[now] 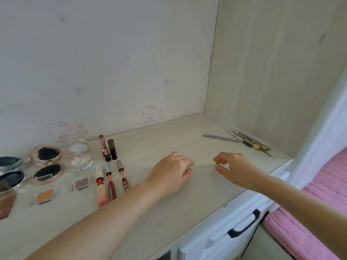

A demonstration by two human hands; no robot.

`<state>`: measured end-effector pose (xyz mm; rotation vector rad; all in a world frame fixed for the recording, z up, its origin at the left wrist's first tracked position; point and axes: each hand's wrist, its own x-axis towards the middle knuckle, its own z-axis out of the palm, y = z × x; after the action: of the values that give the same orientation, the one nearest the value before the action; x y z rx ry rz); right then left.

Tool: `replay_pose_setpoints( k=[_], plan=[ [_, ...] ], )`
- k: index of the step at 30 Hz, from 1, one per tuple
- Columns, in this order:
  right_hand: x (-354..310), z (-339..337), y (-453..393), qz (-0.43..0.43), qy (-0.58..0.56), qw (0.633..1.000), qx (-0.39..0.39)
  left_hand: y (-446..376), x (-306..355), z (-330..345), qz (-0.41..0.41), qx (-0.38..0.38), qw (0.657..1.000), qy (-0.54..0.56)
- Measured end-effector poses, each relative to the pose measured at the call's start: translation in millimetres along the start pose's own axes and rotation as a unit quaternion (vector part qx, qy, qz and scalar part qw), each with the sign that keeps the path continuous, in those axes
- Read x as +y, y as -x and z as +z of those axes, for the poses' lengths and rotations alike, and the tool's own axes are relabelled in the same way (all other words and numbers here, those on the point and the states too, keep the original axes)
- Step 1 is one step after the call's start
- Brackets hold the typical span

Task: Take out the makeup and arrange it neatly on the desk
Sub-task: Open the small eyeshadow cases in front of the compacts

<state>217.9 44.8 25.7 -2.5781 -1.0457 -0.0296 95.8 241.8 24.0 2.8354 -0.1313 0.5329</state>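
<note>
Makeup lies in rows on the left of the pale wooden desk [169, 212]: round compacts [46, 154], two clear round cases [81, 161], small square eyeshadow pans [81, 183], upright lipsticks [108, 149] and three lip gloss tubes [110, 184] lying flat. A grey pencil [220, 137] and a bundle of brushes and pencils [249, 140] lie at the far right. My left hand [172, 171] rests mid-desk with its fingers curled under; what they hold is hidden. My right hand [231, 167] hovers beside it with thumb and fingers loosely curled and apart. A faint pale streak runs between the hands.
A brown object [5, 201] sits at the left edge. A wall with cartoon stickers backs the desk and a wooden side panel [272, 72] closes the right. Below the front edge is a white drawer with a black handle [244, 225]. Pink bedding [319, 203] lies to the right.
</note>
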Motion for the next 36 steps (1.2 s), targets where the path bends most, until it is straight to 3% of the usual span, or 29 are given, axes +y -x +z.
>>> replay_pose_setpoints(
  k=[11, 18, 24, 30, 36],
  plan=[
    [70, -20, -50, 0.043, 0.091, 0.992, 0.072, -118, 3, 65, -0.039, -0.043, 0.998, 0.033],
    [97, -13, -95, 0.059, 0.131, 0.989, 0.035, -173, -6, 82, -0.041, -0.06, 0.997, -0.017],
    [108, -9, -111, 0.08, 0.157, 0.984, 0.019, -190, -14, 82, -0.072, -0.121, 0.989, -0.046],
    [107, -10, -105, 0.071, 0.169, 0.983, 0.023, -186, -18, 79, -0.043, -0.074, 0.993, -0.078],
    [96, -14, -90, 0.032, 0.147, 0.988, 0.032, -169, -23, 73, -0.039, -0.055, 0.997, -0.041]
  ],
)
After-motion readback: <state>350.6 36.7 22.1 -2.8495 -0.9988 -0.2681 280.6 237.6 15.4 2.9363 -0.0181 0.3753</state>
